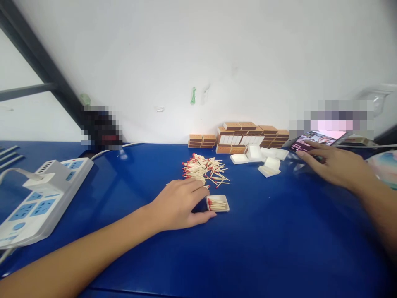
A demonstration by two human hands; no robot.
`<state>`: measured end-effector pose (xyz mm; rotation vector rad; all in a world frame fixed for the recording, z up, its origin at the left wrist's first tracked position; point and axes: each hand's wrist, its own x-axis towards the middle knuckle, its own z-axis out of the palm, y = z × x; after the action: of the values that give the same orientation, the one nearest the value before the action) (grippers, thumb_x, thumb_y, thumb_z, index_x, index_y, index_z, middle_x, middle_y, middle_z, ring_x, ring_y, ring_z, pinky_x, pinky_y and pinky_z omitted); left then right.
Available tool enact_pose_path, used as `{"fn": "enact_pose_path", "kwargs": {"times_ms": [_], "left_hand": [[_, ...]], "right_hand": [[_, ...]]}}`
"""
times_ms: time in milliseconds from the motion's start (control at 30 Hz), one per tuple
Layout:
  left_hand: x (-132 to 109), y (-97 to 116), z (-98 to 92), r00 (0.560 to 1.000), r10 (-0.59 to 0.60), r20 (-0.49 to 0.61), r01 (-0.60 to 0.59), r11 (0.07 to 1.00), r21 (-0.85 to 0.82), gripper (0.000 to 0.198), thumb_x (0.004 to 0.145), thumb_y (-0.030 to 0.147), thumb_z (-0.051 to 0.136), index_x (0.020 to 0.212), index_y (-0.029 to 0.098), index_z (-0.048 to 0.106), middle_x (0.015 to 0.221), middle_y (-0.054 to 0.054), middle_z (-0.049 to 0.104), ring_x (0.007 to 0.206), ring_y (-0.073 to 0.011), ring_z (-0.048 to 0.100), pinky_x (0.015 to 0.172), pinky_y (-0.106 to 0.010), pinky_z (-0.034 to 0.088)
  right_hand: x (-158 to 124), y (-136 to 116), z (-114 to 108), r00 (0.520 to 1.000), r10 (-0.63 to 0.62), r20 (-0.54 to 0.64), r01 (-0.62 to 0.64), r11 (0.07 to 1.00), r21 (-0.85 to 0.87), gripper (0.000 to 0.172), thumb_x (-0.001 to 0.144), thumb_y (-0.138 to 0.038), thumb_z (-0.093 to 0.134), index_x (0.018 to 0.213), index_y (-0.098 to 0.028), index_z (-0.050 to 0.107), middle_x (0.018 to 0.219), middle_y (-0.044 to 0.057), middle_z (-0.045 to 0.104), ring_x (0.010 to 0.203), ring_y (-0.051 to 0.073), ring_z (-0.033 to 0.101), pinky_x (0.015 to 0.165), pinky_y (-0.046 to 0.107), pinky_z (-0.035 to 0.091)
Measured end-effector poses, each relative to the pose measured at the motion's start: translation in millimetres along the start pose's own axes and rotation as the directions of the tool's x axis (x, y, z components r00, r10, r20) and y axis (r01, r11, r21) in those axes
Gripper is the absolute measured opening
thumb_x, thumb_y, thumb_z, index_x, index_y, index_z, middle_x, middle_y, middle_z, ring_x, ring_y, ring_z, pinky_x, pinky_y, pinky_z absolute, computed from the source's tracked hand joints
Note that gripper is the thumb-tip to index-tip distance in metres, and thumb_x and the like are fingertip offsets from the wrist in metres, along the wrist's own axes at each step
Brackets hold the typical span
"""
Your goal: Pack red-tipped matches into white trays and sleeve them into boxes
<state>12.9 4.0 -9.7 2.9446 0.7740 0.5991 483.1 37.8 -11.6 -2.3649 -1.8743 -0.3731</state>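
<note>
My left hand (pixel 181 205) lies on the blue table with its thumb and index finger around the left end of a small white matchbox tray (pixel 228 207). Inside the tray is a layer of red-tipped matches (pixel 217 204). Just beyond that hand spreads a loose heap of matches (pixel 200 167), partly hidden by the fingers. On the right, my right hand (pixel 338 165) reaches to a phone (pixel 310 142) with a lit screen. Its fingers are stretched out over the lower part of the screen, and nothing is held in them.
Stacked matchboxes (pixel 240 126) stand against the white wall, beside a smaller stack (pixel 202 140). Several white trays (pixel 269 167) lie in front. A power strip (pixel 52 207) with a plugged-in charger (pixel 46 178) occupies the left. A colourful object (pixel 384 167) sits at the right edge.
</note>
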Motion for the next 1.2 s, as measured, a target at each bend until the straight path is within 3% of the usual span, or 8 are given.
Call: {"fn": "enact_pose_path", "kwargs": {"times_ms": [133, 267, 333, 467, 767, 1067, 1200], "left_hand": [[-0.3, 0.3, 0.5, 1.0, 0.002, -0.007, -0.002, 1.0, 0.003, 0.036, 0.095, 0.051, 0.063, 0.101, 0.016, 0.069, 0.088, -0.003, 0.068, 0.081, -0.0189, 0.064, 0.069, -0.033, 0.051], [-0.7, 0.7, 0.3, 1.0, 0.005, -0.011, -0.005, 1.0, 0.0, 0.036, 0.095, 0.052, 0.063, 0.099, 0.016, 0.069, 0.088, -0.003, 0.068, 0.082, -0.0188, 0.064, 0.069, -0.032, 0.051], [-0.6, 0.9, -0.2, 1.0, 0.006, -0.012, -0.006, 1.0, 0.0, 0.036, 0.095, 0.051, 0.064, 0.098, 0.016, 0.068, 0.089, -0.003, 0.068, 0.083, -0.0187, 0.065, 0.07, -0.032, 0.051], [-0.1, 1.2, -0.6, 1.0, 0.006, -0.021, -0.006, 1.0, 0.008, 0.036, 0.095, 0.051, 0.063, 0.098, 0.016, 0.068, 0.088, -0.003, 0.068, 0.08, -0.0185, 0.064, 0.069, -0.031, 0.05], [-0.5, 0.0, 1.3, 1.0, 0.013, -0.021, -0.013, 1.0, 0.015, 0.035, 0.094, 0.051, 0.064, 0.098, 0.016, 0.068, 0.086, -0.003, 0.066, 0.079, -0.0189, 0.063, 0.068, -0.032, 0.05], [-1.2, -1.5, 3.0, 0.999, 0.011, -0.032, -0.011, 1.0, -0.001, 0.034, 0.094, 0.05, 0.065, 0.098, 0.016, 0.066, 0.087, -0.002, 0.067, 0.08, -0.0187, 0.064, 0.07, -0.031, 0.051], [-1.7, 0.3, 2.7, 0.998, 0.036, -0.061, -0.037, 0.999, -0.017, 0.035, 0.094, 0.051, 0.065, 0.098, 0.016, 0.067, 0.086, -0.002, 0.067, 0.081, -0.0191, 0.065, 0.069, -0.031, 0.051]], "right_hand": [[-1.1, -2.3, -2.3, 0.997, -0.014, -0.072, 0.014, 1.0, -0.011, 0.063, 0.098, -0.064, 0.038, 0.124, -0.019, 0.075, 0.16, 0.013, 0.047, 0.126, 0.032, 0.061, 0.085, 0.041, 0.05], [-0.3, -2.2, -1.6, 0.998, 0.047, 0.045, -0.049, 0.998, 0.029, 0.062, 0.096, -0.064, 0.043, 0.124, -0.02, 0.076, 0.131, 0.016, 0.071, 0.106, 0.034, 0.068, 0.081, 0.042, 0.048], [0.0, -2.2, 0.7, 0.999, 0.039, 0.008, -0.04, 0.997, 0.072, 0.062, 0.094, -0.064, 0.045, 0.12, -0.018, 0.077, 0.117, 0.015, 0.077, 0.098, 0.033, 0.069, 0.081, 0.041, 0.048], [0.3, -4.2, 6.5, 0.987, -0.036, -0.154, 0.062, 0.985, 0.164, 0.049, 0.089, -0.058, 0.047, 0.101, -0.021, 0.077, 0.109, 0.01, 0.078, 0.082, 0.028, 0.068, 0.076, 0.038, 0.048], [-3.1, -25.2, 4.6, 0.969, -0.154, -0.192, 0.195, 0.955, 0.222, 0.033, 0.087, -0.044, 0.056, 0.094, -0.018, 0.076, 0.094, 0.009, 0.074, 0.071, 0.02, 0.06, 0.071, 0.034, 0.044], [-25.8, -75.0, -21.8, 0.923, -0.247, -0.296, 0.325, 0.913, 0.249, 0.018, 0.092, -0.03, 0.06, 0.08, -0.019, 0.069, 0.077, 0.006, 0.065, 0.068, 0.018, 0.056, 0.066, 0.032, 0.04], [-39.7, -117.4, -37.3, 0.884, -0.368, -0.288, 0.462, 0.782, 0.419, 0.023, 0.097, -0.033, 0.058, 0.082, -0.019, 0.069, 0.077, 0.005, 0.065, 0.064, 0.016, 0.055, 0.065, 0.031, 0.041]]}}
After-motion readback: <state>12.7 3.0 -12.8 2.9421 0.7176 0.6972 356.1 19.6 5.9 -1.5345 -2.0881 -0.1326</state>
